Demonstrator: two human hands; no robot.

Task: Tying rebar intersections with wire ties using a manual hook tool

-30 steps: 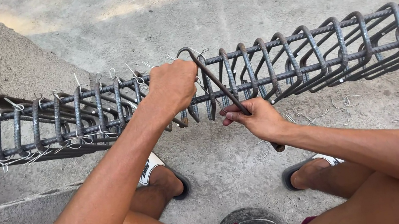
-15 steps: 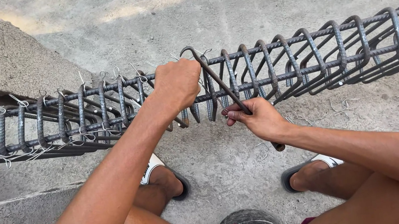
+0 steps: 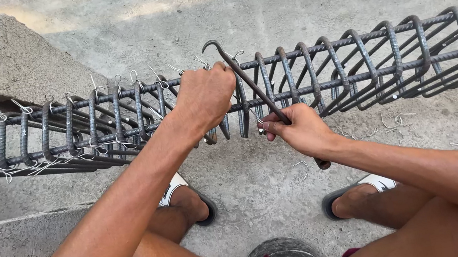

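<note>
Rebar cage (image 3: 356, 65): lying across concrete blocks. Left hand (image 3: 204, 96): fist closing on top bar at 12 o'clock. Right hand (image 3: 299, 130): gripping hooked tying tool (image 3: 246, 81), its hook now lifting clear above the bar; that twist is likely releasing.

The rebar cage (image 3: 320, 75) runs off the picture's right edge, and its long bars leave the left edge. Beside the cage, the left hand (image 3: 206, 96) hides the stirrups beneath it. The hooked tool (image 3: 246, 84) is partly covered by the right hand (image 3: 298, 130).
</note>
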